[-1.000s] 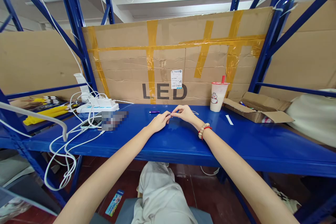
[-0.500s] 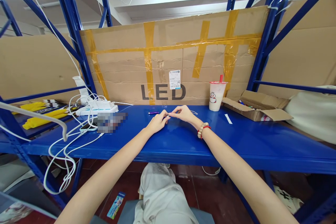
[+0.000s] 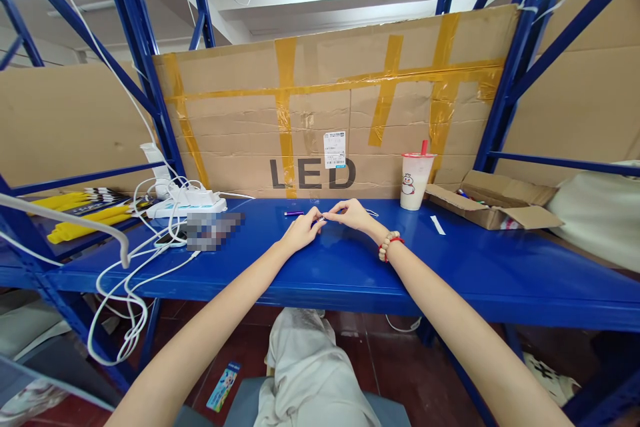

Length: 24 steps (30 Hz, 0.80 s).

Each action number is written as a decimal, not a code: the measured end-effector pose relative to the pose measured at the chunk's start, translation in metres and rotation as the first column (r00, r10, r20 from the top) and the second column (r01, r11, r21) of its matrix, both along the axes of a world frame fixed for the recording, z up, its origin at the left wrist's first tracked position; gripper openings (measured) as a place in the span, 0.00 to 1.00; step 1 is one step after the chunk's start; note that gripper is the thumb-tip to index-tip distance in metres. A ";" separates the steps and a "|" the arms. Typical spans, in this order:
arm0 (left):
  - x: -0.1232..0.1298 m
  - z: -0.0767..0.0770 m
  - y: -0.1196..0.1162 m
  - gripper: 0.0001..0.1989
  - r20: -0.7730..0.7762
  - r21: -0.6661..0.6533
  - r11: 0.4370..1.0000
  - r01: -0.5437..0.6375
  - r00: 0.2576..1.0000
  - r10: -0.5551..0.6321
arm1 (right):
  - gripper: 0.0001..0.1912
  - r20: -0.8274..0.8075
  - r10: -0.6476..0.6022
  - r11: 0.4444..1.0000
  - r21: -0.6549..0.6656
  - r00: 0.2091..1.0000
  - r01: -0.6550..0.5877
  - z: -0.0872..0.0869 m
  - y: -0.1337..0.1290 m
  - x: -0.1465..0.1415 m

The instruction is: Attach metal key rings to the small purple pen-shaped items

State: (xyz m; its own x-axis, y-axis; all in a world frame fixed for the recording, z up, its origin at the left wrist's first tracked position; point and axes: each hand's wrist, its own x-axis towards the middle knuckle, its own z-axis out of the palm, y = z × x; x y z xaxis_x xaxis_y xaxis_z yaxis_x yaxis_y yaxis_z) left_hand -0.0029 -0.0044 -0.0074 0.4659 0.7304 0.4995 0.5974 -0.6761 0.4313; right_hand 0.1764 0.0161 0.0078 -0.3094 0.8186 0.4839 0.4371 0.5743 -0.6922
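Currently, two bare hands are meeting over a blue surface, left of a red-lidded drink cup and nearer the wearer than it. The left hand is pinching a small, partly shiny object in its fingertips, and the right hand is closing thumb and forefinger on its other end. Fingers are covering most of this object, so its exact kind is not clear. Both hands are probably gripping it by the tips because it is so small, and they are keeping low, perhaps for steadiness.

Farther left of the cup, a slim purple pen-like tube is lying flat, seemingly within easy reach. A thin white loop is resting closer to the cup, on its left. A white paper strip is lying just right of the cup and nearer the wearer; an open carton is sitting farther right.

Compared with one second ago, the hands are staying joined in the same spot, while slightly more of the object's shiny part is showing. The cup, tube and strip are keeping their places; only the camera is shifting slightly.
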 end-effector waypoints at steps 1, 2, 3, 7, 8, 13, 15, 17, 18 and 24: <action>0.000 0.000 0.000 0.06 0.001 -0.002 1.000 -0.001 1.000 0.001 | 0.21 -0.002 0.005 1.000 0.000 1.000 -0.005 0.000 0.000 0.000; 0.000 0.000 0.000 0.06 0.002 -0.003 1.000 -0.003 1.000 0.003 | 0.20 -0.005 0.010 1.000 -0.002 1.000 -0.010 0.000 0.000 0.000; 0.000 0.000 0.000 0.06 0.003 -0.004 1.000 -0.005 1.000 0.005 | 0.20 -0.009 0.014 1.000 -0.005 1.000 -0.014 0.001 -0.001 0.000; 0.000 0.002 -0.002 0.06 -0.006 -0.007 1.000 -0.011 1.000 0.011 | 0.20 -0.015 0.013 0.999 -0.031 1.000 -0.013 0.003 -0.004 -0.002; 0.000 0.003 -0.003 0.07 -0.011 -0.008 1.000 -0.014 1.000 0.014 | 0.20 -0.015 0.009 0.999 -0.036 1.000 -0.010 0.003 -0.005 -0.002; 0.002 0.005 -0.006 0.08 -0.029 -0.007 0.999 -0.033 0.999 0.032 | 0.21 -0.002 -0.013 0.998 -0.059 1.000 0.012 0.003 -0.005 -0.001; 0.002 0.005 -0.007 0.08 -0.034 -0.009 0.999 -0.038 0.999 0.037 | 0.22 -0.004 -0.011 0.997 -0.071 1.000 0.011 0.003 -0.005 -0.001; 0.002 0.005 -0.007 0.09 -0.039 -0.013 0.999 -0.044 0.998 0.044 | 0.23 -0.015 -0.002 0.996 -0.085 1.000 0.001 0.003 -0.004 -0.001; 0.002 0.005 -0.006 0.09 -0.041 -0.015 0.999 -0.046 0.998 0.046 | 0.23 -0.023 0.006 0.996 -0.092 1.000 -0.008 0.003 -0.004 -0.001; 0.002 0.004 -0.004 0.10 -0.048 -0.014 0.998 -0.058 0.997 0.057 | 0.23 -0.057 0.031 0.993 -0.109 0.998 -0.037 0.001 -0.001 -0.004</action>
State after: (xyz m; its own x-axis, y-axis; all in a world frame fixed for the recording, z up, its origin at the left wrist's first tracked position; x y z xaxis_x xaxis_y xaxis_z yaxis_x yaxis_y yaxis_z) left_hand -0.0013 -0.0088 -0.0039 0.4463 0.7640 0.4659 0.6552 -0.6336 0.4114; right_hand 0.1728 0.0150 0.0092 -0.3135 0.8572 0.4086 0.3779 0.5074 -0.7745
